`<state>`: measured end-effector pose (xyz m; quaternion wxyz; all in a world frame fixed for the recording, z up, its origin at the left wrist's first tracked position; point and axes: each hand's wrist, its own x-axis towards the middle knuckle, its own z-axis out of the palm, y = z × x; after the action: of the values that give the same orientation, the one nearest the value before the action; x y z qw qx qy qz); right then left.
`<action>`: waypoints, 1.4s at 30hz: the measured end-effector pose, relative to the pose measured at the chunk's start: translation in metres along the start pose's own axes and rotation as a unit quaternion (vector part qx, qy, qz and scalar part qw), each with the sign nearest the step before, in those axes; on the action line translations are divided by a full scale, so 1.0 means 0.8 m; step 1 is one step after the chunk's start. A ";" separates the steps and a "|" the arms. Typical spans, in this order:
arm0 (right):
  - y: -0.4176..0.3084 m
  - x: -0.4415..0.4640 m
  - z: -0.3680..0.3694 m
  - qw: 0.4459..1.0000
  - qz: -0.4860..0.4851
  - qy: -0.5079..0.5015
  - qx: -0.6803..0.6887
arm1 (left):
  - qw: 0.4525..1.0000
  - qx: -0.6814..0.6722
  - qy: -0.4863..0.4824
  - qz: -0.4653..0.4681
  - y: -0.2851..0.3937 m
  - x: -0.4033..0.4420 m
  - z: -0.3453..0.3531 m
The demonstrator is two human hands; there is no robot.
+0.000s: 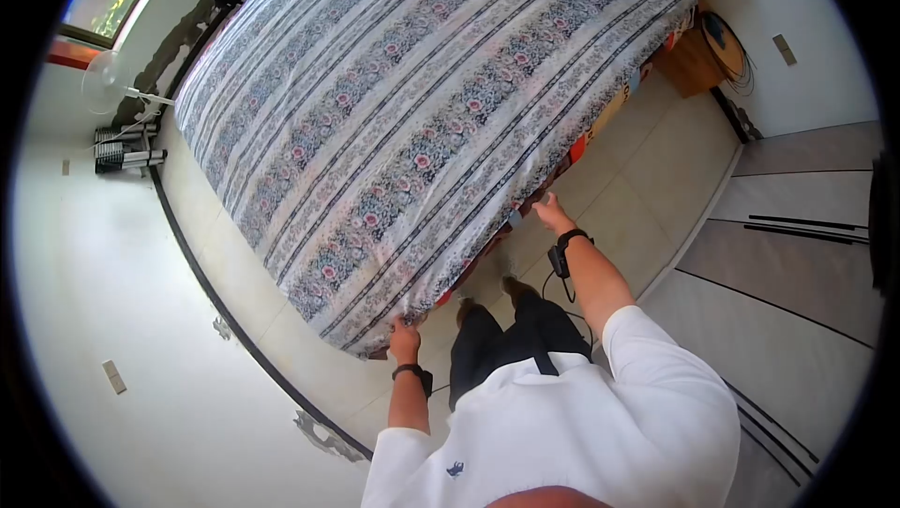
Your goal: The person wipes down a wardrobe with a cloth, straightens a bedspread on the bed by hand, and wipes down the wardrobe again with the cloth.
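Note:
A bed is covered by a bed sheet [403, 142] with grey-blue stripes and pink flowers, which lies fairly smooth with small wrinkles. At the near corner, my left hand [405, 343] is closed on the sheet's hanging edge. Farther along the same side, my right hand [553, 214] is at the edge too, its fingers curled in against the cloth and partly hidden. Both wrists carry black bands. Below the sheet's long side, strips of red and yellow bedding [579, 146] show.
Grey wardrobe doors [797, 264] stand on the right. A wooden cabinet [689, 63] is by the bed's far right. On the left are a white fan [108, 82], a folded metal ladder [127, 149] and a white wall [103, 292]. Tiled floor [647, 175] surrounds the bed.

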<state>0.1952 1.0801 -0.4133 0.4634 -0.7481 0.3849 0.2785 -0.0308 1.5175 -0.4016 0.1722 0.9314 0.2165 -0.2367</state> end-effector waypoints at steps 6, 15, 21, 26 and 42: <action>-0.019 0.046 0.023 0.975 -0.097 -0.127 -0.155 | 0.700 -0.588 -0.044 -0.403 -0.010 0.035 0.012; 0.003 0.075 0.055 0.990 -0.045 0.033 0.132 | 0.488 -0.746 -0.086 -0.444 -0.060 0.074 0.071; -0.013 0.048 0.036 0.962 0.010 0.014 0.272 | 0.502 -0.733 -0.080 -0.451 -0.063 0.042 0.056; -0.013 0.014 0.021 0.976 -0.094 0.037 0.195 | 0.525 -0.729 -0.048 -0.437 -0.085 0.037 0.075; 0.020 0.045 0.013 0.992 -0.095 0.042 0.077 | 0.622 -0.671 -0.151 -0.374 -0.108 0.036 0.088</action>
<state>0.2010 1.0741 -0.4529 0.5272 -0.7543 0.3518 0.1710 -0.0755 1.5706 -0.4938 0.6767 0.3472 0.6156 -0.2064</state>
